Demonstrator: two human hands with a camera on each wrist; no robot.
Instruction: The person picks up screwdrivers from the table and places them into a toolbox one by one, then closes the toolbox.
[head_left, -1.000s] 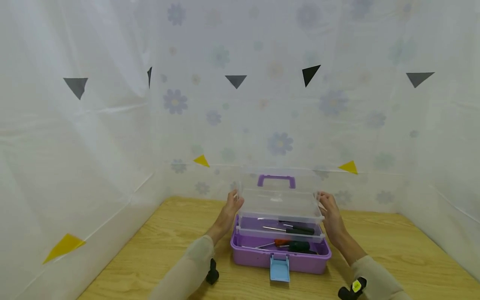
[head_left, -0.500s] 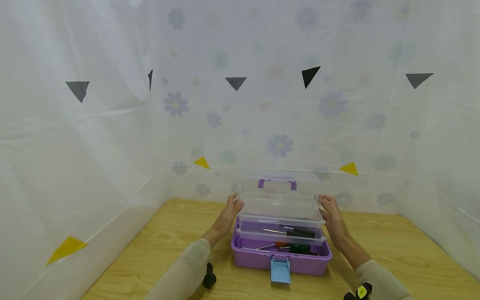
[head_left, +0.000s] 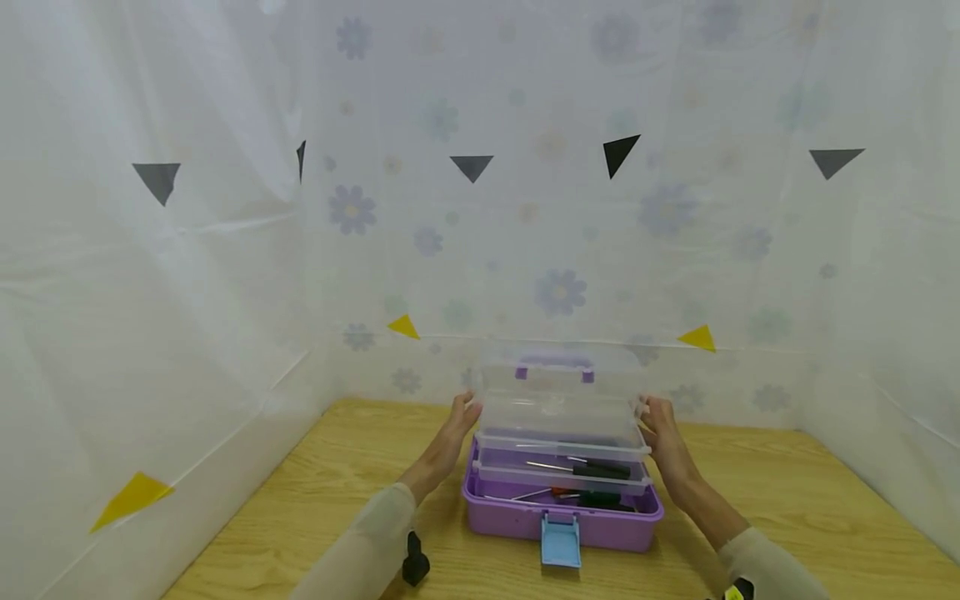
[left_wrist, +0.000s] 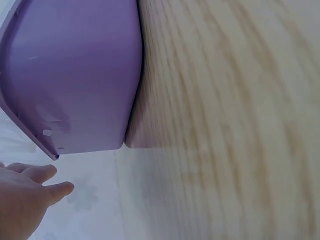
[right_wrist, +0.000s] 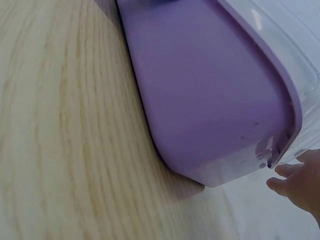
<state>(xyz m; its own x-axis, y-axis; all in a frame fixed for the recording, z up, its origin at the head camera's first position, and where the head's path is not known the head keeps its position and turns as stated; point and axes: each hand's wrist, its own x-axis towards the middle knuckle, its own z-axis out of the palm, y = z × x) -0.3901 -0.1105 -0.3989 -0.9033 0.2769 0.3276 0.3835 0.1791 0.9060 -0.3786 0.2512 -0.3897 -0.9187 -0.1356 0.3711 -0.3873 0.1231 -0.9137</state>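
A purple toolbox (head_left: 506,523) stands open, its clear lid (head_left: 553,408) raised at the back and a purple handle piece (head_left: 588,376) on it. My left hand (head_left: 447,437) pinches the lid's left edge at the fingertips; in the left wrist view the hand (left_wrist: 25,200) shows beyond the box's rear corner. At the lid's right edge, my right hand (head_left: 670,454) holds it with bent fingers. The right wrist view has this hand (right_wrist: 300,182) close beside the clear plastic. Clear trays (head_left: 525,477) step up below the lid. Screwdrivers (head_left: 600,472) lie in a tray and the base.
A light blue latch (head_left: 561,543) hangs down at the box's front. The box stands on a wood-grain table (head_left: 330,492). White plastic sheeting (head_left: 558,233) with faint flowers and taped triangles encloses the back and sides.
The lid has tipped further back, and its handle has swung back from an upright loop. The clear trays sit slightly lower toward the box. Both hands have moved slightly down with the lid.
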